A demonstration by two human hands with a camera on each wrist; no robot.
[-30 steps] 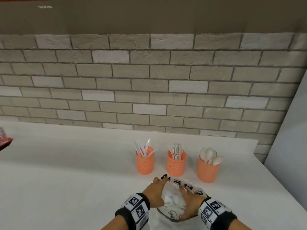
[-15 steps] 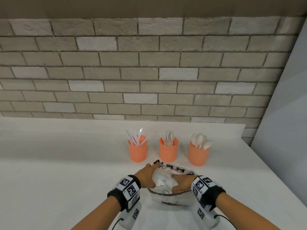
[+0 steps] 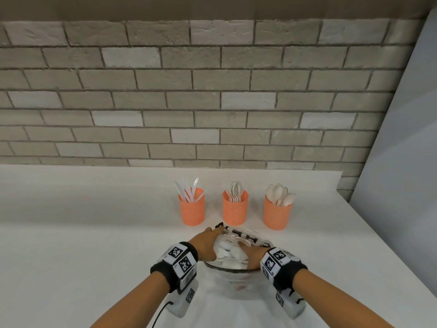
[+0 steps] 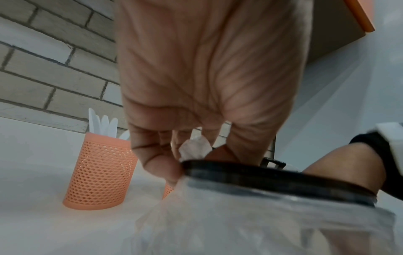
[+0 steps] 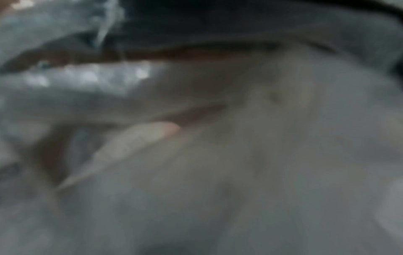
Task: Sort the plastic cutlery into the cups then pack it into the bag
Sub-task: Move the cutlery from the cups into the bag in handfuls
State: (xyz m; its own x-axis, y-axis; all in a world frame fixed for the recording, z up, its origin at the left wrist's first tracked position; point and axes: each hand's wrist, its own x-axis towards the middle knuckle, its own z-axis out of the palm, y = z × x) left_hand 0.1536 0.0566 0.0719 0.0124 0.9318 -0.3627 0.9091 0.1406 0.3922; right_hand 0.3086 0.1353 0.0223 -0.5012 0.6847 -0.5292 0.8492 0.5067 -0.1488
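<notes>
A clear plastic bag [image 3: 236, 278] with a black zip rim [image 4: 272, 179] lies on the white counter in front of three orange mesh cups. White cutlery [image 3: 228, 253] shows inside its open mouth. My left hand [image 3: 214, 234] pinches the bag's left edge [image 4: 191, 150] between thumb and fingers. My right hand [image 3: 248, 253] holds the right side of the mouth, thumb inside over the cutlery and fingers hidden. The right wrist view is blurred by plastic. The cups hold knives [image 3: 192, 213], forks [image 3: 235, 213] and spoons [image 3: 277, 216].
The white counter [image 3: 82, 245] runs back to a brick wall [image 3: 212, 102]. A pale panel [image 3: 402, 162] rises along the counter's right side. The knife cup [image 4: 102, 172] stands just beyond my left hand.
Both hands have stayed at the bag's mouth, which now stands wider open. The head view has shifted, so cups and bag sit differently in the picture.
</notes>
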